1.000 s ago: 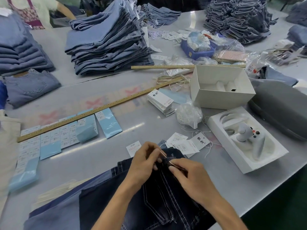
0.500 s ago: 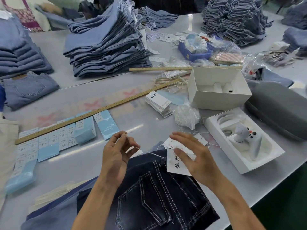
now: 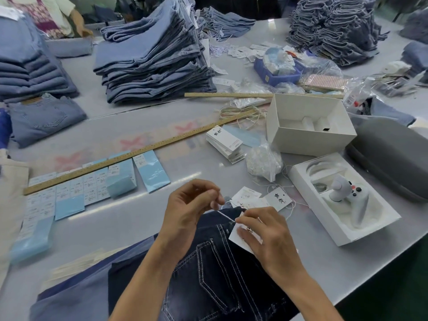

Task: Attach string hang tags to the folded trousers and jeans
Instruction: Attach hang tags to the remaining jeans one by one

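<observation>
Hands meet over the dark jeans [image 3: 208, 274] on my table [image 3: 139, 218]: my left hand [image 3: 187, 209] pinches the white string [image 3: 225, 216], my right hand [image 3: 266, 235] pinches the tag [image 3: 238, 237] at the waistband.

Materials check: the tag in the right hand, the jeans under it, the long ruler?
Hang tag: looks like matte white card; stays flat in the right hand.
Dark jeans: denim, woven texture, pale contrast stitching.
Long ruler: probably wood; tan, dull, printed marks.
</observation>
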The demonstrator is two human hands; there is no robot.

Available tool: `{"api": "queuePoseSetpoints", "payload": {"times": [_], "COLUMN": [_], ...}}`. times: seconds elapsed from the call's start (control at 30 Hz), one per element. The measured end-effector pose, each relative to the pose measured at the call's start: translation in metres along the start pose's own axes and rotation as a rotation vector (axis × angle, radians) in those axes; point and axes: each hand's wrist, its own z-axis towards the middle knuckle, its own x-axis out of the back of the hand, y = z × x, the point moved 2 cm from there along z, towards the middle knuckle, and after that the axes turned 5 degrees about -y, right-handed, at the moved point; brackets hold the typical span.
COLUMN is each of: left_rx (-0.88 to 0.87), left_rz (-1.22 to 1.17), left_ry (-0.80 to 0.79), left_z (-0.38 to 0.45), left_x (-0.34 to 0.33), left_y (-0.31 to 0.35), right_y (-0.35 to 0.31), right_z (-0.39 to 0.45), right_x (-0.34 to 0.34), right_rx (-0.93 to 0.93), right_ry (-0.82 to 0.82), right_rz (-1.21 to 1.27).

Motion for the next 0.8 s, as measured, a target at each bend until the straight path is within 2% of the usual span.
{"api": "queuePoseSetpoints", "payload": {"times": [0.13, 0.23, 0.33, 0.47, 0.57, 0.8], "left_rx": [0.040, 0.109, 0.178, 0.225, 0.230, 0.212], "left_rz": [0.213, 0.460, 0.635, 0.677, 0.724, 0.755], "left_ry": [-0.146, -0.196, -0.174, -0.123, -0.118, -0.131], "left_z": [-0.003, -0.005, -0.009, -0.013, -0.013, -0.013], "left_x": [-0.015, -0.026, -0.030, -0.028, -0.026, -0.024], "left_y": [0.000, -0.015, -0.030, -0.041, -0.046, -0.051], "right_y": [0.004, 0.008, 0.008, 0.013, 0.014, 0.013], "right_z": [-0.001, -0.005, -0.009, -0.016, -0.018, -0.019], "right_x": [-0.009, -0.011, -0.015, -0.017, -0.017, -0.021], "right_rx": [-0.076, -0.377, -0.577, -0.705, -0.756, -0.793], "right_ry": [-0.065, -0.091, -0.085, -0.004, 0.040, 0.018], "right_rz": [0.114, 0.503, 0.837, 1.049, 1.144, 1.126]}}
